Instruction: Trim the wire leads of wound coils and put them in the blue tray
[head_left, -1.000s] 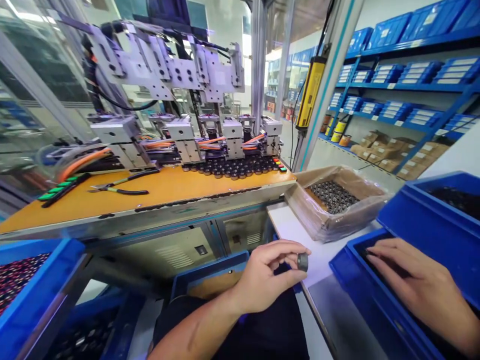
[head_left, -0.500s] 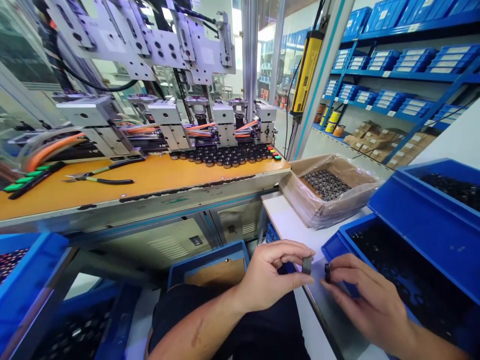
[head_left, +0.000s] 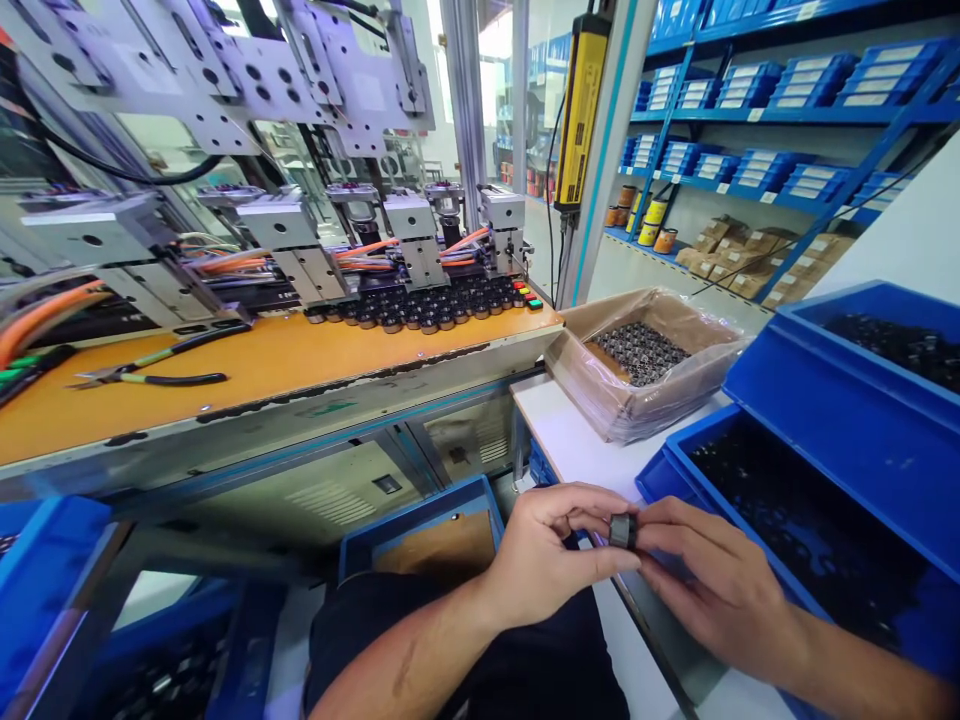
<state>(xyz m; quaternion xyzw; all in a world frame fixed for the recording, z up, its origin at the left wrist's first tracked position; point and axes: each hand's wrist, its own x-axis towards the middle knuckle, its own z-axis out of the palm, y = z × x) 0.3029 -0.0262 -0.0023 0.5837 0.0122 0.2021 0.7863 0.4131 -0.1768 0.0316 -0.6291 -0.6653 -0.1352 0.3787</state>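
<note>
Between the thumb and fingers of my left hand [head_left: 540, 550] is a short grey metal ring [head_left: 619, 530], held on its side. My right hand [head_left: 712, 575] pinches a small black part [head_left: 634, 527], which meets the ring's right end. Fingertips hide most of the black part, so how far it fits into the ring cannot be made out. Both hands are above the edge of a white side table [head_left: 592, 455]. Right beside them stands a blue bin [head_left: 675, 470] of small black parts.
A plastic-lined carton [head_left: 600, 400] holds many metal rings. On the orange bench [head_left: 315, 355] lie pliers [head_left: 150, 375] and rows of black-and-metal pieces [head_left: 427, 308] before the machine's fixtures [head_left: 307, 260]. Another blue bin [head_left: 825, 370] sits tilted at right; a blue crate [head_left: 352, 555] is below.
My right hand has moved left, bringing the black part from a small gap away up against the ring in my left hand. The head view has shifted slightly right.
</note>
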